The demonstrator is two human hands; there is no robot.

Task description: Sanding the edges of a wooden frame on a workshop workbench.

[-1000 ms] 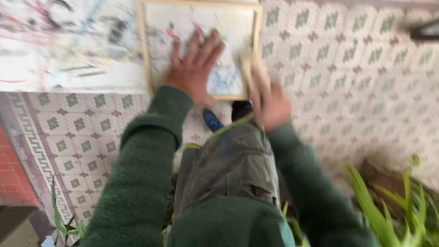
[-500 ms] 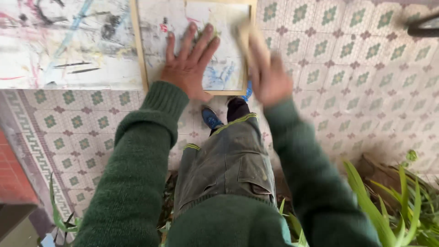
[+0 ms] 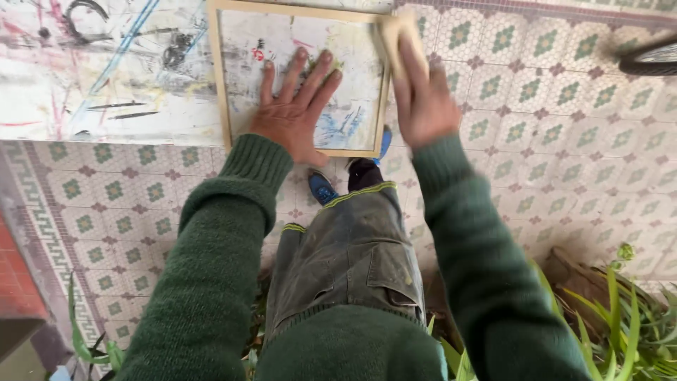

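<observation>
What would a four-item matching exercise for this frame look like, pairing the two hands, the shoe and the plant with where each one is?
Column one:
1. left hand
2. right hand
3. blue shoe
4. green long-leaved plant

Column two:
A. at the lower right edge of the view
B. pressed flat, fingers spread, on the paint-marked panel in the pale wooden frame
C. on the patterned tile floor just below the frame
D. holding a pale tan block at the frame's upper right corner

Pairs: 1-B, 2-D, 3-C, 4-A
</observation>
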